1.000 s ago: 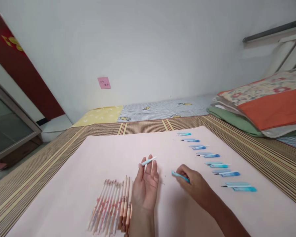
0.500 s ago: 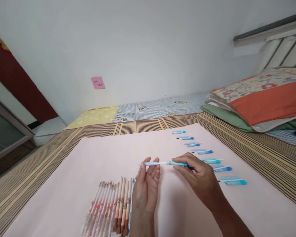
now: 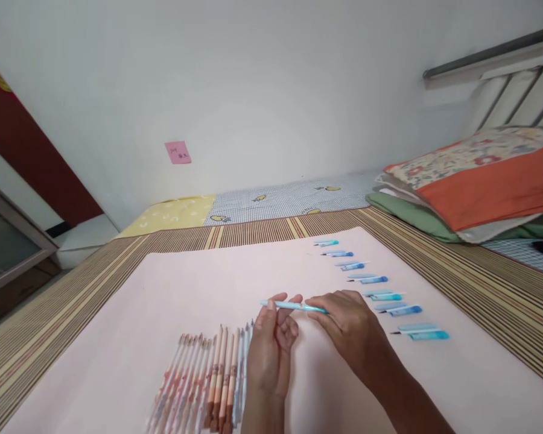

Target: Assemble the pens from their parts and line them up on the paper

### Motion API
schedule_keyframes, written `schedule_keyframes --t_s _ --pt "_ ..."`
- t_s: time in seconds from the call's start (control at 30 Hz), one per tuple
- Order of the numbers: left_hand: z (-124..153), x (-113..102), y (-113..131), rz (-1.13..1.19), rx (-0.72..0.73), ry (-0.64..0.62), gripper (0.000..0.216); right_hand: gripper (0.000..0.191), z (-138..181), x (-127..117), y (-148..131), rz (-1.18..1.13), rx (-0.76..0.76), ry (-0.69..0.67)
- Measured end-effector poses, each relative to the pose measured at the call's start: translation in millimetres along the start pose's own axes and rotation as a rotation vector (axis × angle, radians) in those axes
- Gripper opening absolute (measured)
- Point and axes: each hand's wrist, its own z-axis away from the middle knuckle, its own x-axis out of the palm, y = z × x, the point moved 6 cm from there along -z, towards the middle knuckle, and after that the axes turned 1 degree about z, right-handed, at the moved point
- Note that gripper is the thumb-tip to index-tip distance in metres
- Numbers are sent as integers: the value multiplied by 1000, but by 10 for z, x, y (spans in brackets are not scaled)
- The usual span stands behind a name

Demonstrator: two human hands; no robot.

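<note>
A light blue pen [image 3: 294, 305] lies level between both hands above a pale pink sheet [image 3: 199, 289]. My left hand [image 3: 271, 349] pinches its left end with curled fingers. My right hand [image 3: 350, 328] grips its right end, fingers closed round it. Just left of my left hand lies a row of several pink and peach pens [image 3: 203, 380] side by side, with a few bluish ones at the right end. To the right of my right hand, a slanting line of several taken-apart blue pens [image 3: 380, 295] runs away from me, each a cap beside a thin refill.
The pink sheet rests on a striped woven mat [image 3: 479, 271] on a bed. Folded bedding with an orange and flowered cover [image 3: 479, 187] is stacked at the right. A white wall with a pink sticky note [image 3: 178, 152] stands behind.
The two pen parts, apart one second ago, came together end to end and now form one shorter pen between my hands. My left hand's fingers have curled shut.
</note>
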Motion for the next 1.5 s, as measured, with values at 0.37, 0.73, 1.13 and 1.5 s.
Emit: schedule_keyframes --t_s 0.37,0.73,1.13,1.5 --pt "45 61 20 -22 -36 -57 26 43 94 86 99 -235 323 -256" --pt "-21 -127 45 270 -95 252 22 45 98 248 232 -894 609 49" --pt "38 -4 -36 222 -15 67 15 21 57 347 25 -969 517 202" --pt "170 229 1 -1 132 -74 38 32 198 586 265 -1185 756 323"
